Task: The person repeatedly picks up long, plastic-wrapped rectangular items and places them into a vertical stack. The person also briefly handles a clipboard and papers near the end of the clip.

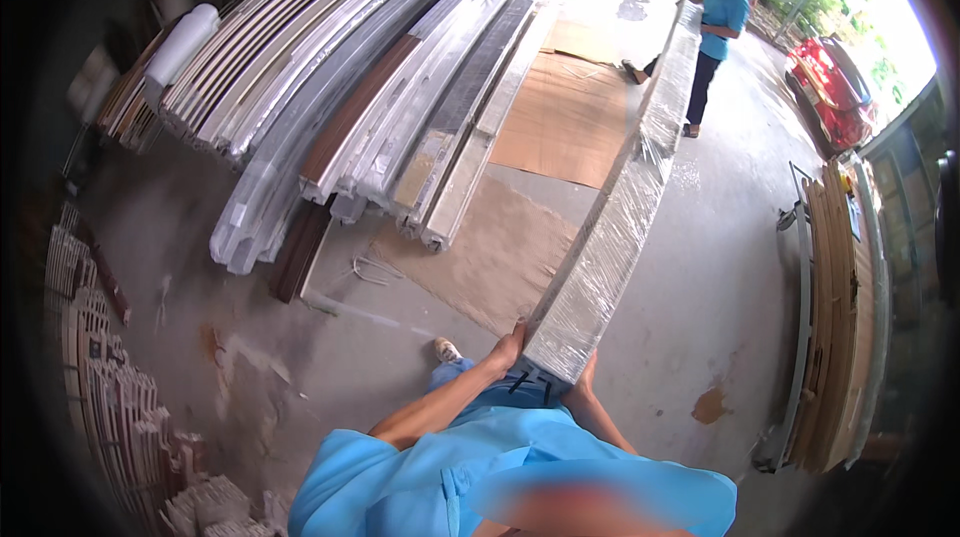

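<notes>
Two people carry a long plastic-wrapped bundle (625,202) above the concrete floor (700,307).
The left hand (508,347) and right hand (585,377) each keep a grip clamped on its near end; a co-worker (720,32) holds the far end, beside stacked wrapped panels (380,107).

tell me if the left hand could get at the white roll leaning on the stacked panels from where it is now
Probably not. The left hand is gripping the near end of the long wrapped bundle, and the white roll stands far off across open floor. Nothing blocks the way; it simply looks well beyond arm's reach.
</notes>
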Demonstrator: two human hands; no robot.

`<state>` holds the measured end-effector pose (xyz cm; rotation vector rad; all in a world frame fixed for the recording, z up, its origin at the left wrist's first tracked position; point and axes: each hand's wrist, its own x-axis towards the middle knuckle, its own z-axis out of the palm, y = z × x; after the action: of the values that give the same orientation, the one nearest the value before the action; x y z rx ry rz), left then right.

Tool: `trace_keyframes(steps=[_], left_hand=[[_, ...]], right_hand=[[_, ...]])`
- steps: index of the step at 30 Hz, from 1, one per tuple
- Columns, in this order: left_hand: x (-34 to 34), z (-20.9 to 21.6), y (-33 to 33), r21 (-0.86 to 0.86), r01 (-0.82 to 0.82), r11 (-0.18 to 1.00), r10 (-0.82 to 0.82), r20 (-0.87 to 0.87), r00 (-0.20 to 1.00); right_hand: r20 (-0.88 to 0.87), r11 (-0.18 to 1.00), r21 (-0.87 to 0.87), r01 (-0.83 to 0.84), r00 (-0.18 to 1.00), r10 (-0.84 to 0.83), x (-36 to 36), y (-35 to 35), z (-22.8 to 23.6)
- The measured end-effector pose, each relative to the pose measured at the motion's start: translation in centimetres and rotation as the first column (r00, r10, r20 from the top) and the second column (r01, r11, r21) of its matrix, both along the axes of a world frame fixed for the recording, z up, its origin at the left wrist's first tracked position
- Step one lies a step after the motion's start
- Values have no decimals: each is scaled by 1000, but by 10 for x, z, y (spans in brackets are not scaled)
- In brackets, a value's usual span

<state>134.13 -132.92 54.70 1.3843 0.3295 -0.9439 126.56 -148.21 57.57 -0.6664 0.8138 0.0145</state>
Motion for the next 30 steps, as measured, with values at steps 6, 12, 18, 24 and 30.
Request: trace_keyframes(steps=[6, 12, 18, 24, 30], left_hand=[[83, 2, 83, 4, -47, 999, 47, -46, 998], [155, 0, 149, 106, -170, 980, 180, -89, 980], [227, -7, 190, -2, -244, 970, 236, -260, 936], [314, 1, 201, 82, -265, 961, 276, -180, 944], [417, -15, 216, 43, -193, 980, 198, -190, 962]], right_hand=[[-22, 1000, -1, 13, 1000, -13, 70, 81, -33], [-137, 973, 229, 1, 990, 31, 156, 145, -59], [-165, 952, 298, -69, 979, 122, 232, 175, -70], [-152, 983, 164, -83, 982, 109, 323, 195, -75], [-111, 986, 30, -165, 980, 167, 428, 205, -71]])
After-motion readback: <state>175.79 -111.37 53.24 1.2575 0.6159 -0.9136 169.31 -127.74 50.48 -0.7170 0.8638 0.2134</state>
